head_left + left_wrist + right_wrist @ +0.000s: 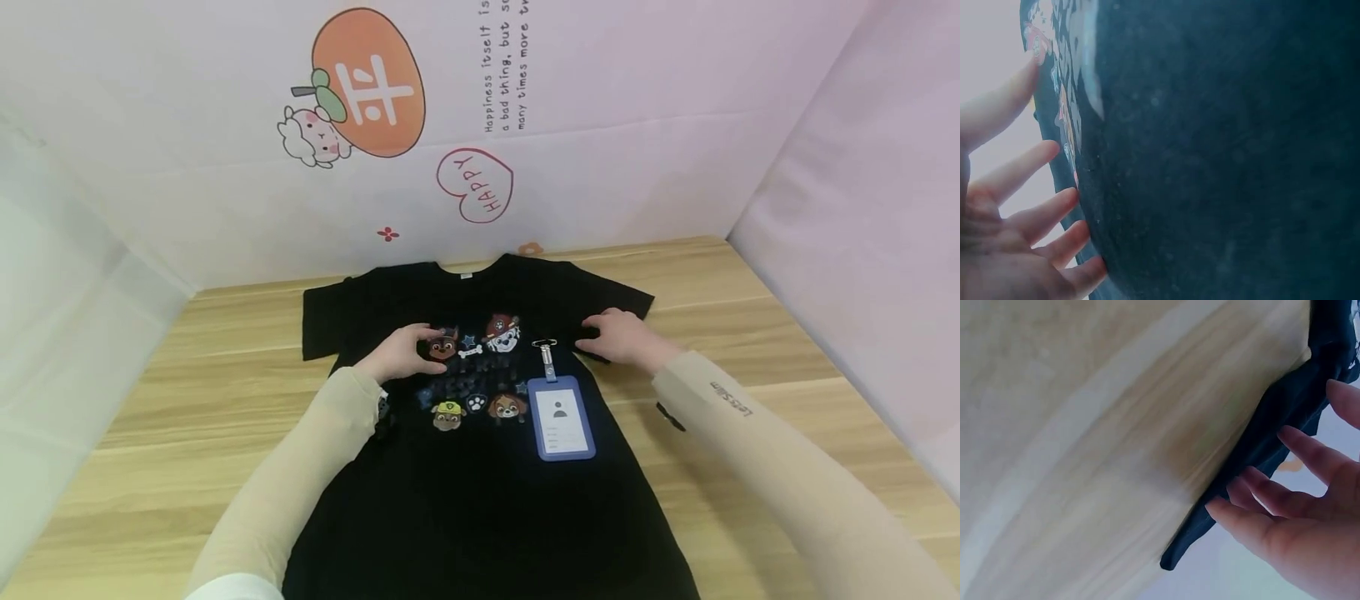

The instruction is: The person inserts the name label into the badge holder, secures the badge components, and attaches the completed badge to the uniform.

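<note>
A black T-shirt (480,517) with cartoon dog heads printed on its chest lies spread on the wooden table, collar at the far side. My left hand (401,354) is over the chest print, thumb and fingers apart. In the left wrist view its fingertips (1067,197) are right at the black cloth. At the right sleeve is my right hand (624,337), fingers loosely bent; in the right wrist view the fingertips (1216,506) overlap the sleeve (1272,425). A blue badge holder (561,450) with a metal clip lies on the shirt's right side.
The wooden tabletop (757,350) extends on both sides of the shirt. A white cloth backdrop (615,150) with an orange fruit drawing and lettering stands behind the table, and pale cloth walls (862,208) flank it.
</note>
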Demonstrator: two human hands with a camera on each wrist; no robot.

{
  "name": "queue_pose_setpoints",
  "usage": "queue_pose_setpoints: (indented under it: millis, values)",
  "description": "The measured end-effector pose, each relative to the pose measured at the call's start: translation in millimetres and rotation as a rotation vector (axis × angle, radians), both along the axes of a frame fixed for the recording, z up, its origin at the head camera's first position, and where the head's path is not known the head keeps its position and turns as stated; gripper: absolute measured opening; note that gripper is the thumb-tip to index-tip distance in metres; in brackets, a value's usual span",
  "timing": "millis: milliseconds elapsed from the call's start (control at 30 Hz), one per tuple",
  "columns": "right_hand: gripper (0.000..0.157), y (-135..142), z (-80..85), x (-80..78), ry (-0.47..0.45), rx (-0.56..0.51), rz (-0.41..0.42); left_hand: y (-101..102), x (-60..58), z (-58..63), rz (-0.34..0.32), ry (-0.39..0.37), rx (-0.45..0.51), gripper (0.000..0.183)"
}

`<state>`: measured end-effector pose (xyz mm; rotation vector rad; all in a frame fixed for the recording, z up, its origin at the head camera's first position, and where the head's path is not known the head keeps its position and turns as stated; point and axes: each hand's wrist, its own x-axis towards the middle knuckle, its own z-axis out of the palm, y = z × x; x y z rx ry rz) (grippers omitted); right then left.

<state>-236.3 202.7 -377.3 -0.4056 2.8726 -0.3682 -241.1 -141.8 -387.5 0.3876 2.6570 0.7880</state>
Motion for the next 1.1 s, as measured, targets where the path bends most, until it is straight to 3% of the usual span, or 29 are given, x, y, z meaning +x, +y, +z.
queue_pose_setpoints:
  millis: [233,500,733,933,1100]
  values:
    - [0.057,5.3,2.2,-8.2,-0.081,0.002,-0.009,2.0,1.6,2.2,-0.085,0.013,-0.122,0.069]
    - [0.07,14.6,-0.1,-20.0,-0.142,-0.014,-0.021,7.2,-3.2,3.7,-0.097,-0.011,-0.198,0.074]
    - [0.076,21.8,1.1,-28.3,-0.181,0.005,-0.008,7.7,-7.7,4.2,-0.109,-0.004,-0.188,0.074]
    - [0.076,27.4,0.9,-29.4,-0.147,-0.038,0.015,7.3,-3.5,4.9,-0.093,0.007,-0.16,0.072]
    - [0.066,33.3,1.2,-23.4,-0.064,-0.094,-0.009,12.9,6.2,14.3,-0.083,0.139,0.0,0.066]
